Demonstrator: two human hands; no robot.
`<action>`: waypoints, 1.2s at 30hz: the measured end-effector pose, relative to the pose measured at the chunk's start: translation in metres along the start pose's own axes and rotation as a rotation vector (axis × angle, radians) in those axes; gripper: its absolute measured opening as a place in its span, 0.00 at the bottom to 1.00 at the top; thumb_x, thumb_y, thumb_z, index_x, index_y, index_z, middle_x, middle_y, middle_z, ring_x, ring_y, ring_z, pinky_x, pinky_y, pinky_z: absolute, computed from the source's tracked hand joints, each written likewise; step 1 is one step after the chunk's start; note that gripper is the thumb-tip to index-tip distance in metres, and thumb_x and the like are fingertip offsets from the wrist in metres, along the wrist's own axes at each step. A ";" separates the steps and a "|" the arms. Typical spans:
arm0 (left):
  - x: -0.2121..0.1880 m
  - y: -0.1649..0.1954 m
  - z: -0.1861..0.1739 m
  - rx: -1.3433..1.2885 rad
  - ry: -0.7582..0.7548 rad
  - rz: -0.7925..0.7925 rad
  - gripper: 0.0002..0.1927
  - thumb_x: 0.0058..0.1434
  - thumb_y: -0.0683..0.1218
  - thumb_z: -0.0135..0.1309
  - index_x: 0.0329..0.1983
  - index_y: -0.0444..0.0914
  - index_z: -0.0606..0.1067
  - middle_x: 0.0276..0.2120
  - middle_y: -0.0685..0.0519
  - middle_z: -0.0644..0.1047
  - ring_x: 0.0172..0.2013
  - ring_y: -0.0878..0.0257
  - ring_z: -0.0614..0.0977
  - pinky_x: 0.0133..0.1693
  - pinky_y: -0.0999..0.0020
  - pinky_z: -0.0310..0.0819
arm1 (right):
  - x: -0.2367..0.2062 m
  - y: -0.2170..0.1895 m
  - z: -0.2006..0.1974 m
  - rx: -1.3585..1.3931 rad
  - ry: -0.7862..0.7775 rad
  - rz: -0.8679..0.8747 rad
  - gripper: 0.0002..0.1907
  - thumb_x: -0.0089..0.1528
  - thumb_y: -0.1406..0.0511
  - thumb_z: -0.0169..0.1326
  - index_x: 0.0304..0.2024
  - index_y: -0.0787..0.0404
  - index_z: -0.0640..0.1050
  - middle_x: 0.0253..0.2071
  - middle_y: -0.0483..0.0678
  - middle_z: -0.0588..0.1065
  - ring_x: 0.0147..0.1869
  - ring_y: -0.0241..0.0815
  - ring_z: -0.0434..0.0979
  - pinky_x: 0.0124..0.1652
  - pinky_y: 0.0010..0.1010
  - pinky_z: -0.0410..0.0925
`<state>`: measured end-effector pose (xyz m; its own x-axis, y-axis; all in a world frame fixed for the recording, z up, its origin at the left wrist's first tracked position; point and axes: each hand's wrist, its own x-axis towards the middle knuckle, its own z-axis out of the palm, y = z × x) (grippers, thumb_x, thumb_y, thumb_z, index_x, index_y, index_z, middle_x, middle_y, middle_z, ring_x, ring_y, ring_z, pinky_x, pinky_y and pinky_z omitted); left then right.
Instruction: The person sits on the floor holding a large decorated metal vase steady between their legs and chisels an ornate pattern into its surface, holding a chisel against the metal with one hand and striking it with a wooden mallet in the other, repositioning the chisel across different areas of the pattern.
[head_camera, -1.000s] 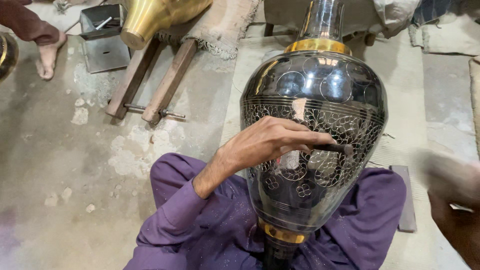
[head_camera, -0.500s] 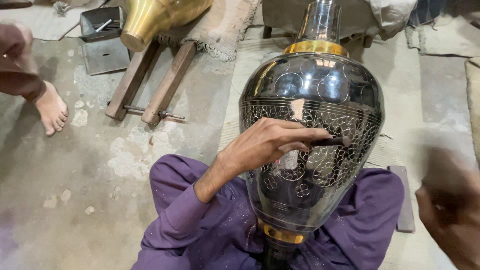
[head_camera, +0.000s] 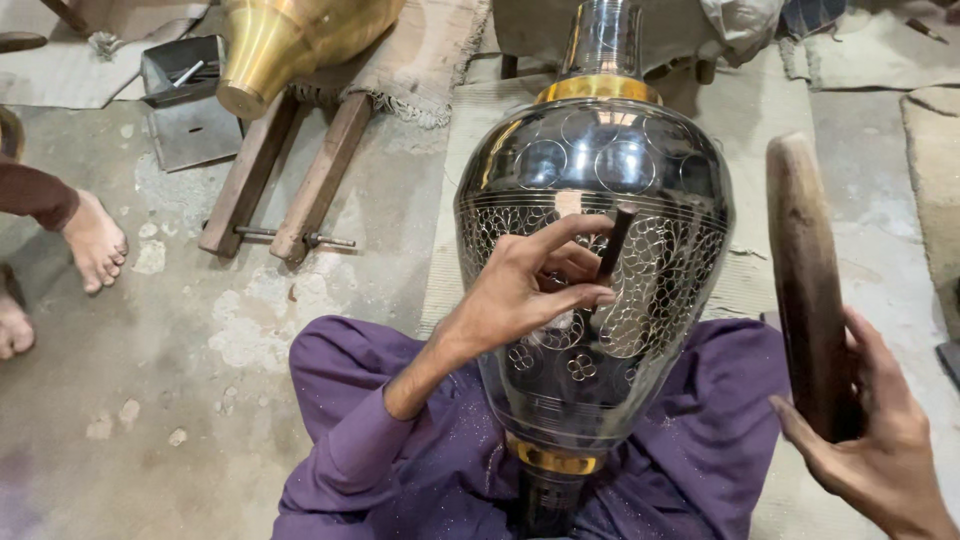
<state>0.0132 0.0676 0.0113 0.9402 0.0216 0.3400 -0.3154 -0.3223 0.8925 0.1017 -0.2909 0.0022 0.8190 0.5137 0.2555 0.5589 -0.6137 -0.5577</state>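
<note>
The left hand (head_camera: 525, 290) pinches a thin dark punch (head_camera: 613, 243) against a large dark metal vase (head_camera: 590, 180) lying across the person's lap. The right hand (head_camera: 880, 440) grips a wooden mallet (head_camera: 803, 280), raised. The vase looks heavy, rigid and slick; its narrow neck seems the best hold.

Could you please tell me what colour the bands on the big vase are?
The bands on the dark engraved vase are gold, clearest in the head view.

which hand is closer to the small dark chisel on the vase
Left. The left hand grips the chisel against the vase; the right hand is off to the side, raising a wooden mallet.
</note>
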 end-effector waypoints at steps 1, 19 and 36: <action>0.003 -0.001 0.003 0.026 -0.013 0.014 0.31 0.63 0.44 0.64 0.68 0.45 0.66 0.41 0.51 0.86 0.42 0.62 0.89 0.48 0.64 0.88 | -0.007 0.003 0.005 0.056 0.078 -0.016 0.48 0.51 0.67 0.65 0.70 0.72 0.60 0.50 0.60 0.74 0.48 0.47 0.79 0.43 0.36 0.75; 0.026 0.000 0.015 0.279 -0.268 0.091 0.27 0.62 0.46 0.59 0.65 0.51 0.72 0.40 0.56 0.85 0.35 0.66 0.88 0.40 0.66 0.85 | -0.031 0.031 0.043 0.359 0.056 0.208 0.16 0.58 0.65 0.65 0.44 0.65 0.75 0.30 0.45 0.76 0.31 0.34 0.78 0.33 0.26 0.73; 0.021 -0.001 0.025 0.429 -0.254 0.084 0.26 0.61 0.48 0.57 0.64 0.55 0.73 0.41 0.58 0.85 0.30 0.69 0.85 0.36 0.69 0.86 | 0.010 -0.016 -0.014 -0.193 0.063 -0.007 0.16 0.59 0.64 0.67 0.43 0.69 0.79 0.28 0.55 0.77 0.28 0.44 0.79 0.32 0.34 0.73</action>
<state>0.0365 0.0442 0.0104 0.9323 -0.2351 0.2747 -0.3600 -0.6739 0.6452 0.1029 -0.2842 0.0243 0.8180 0.4839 0.3111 0.5744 -0.7167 -0.3954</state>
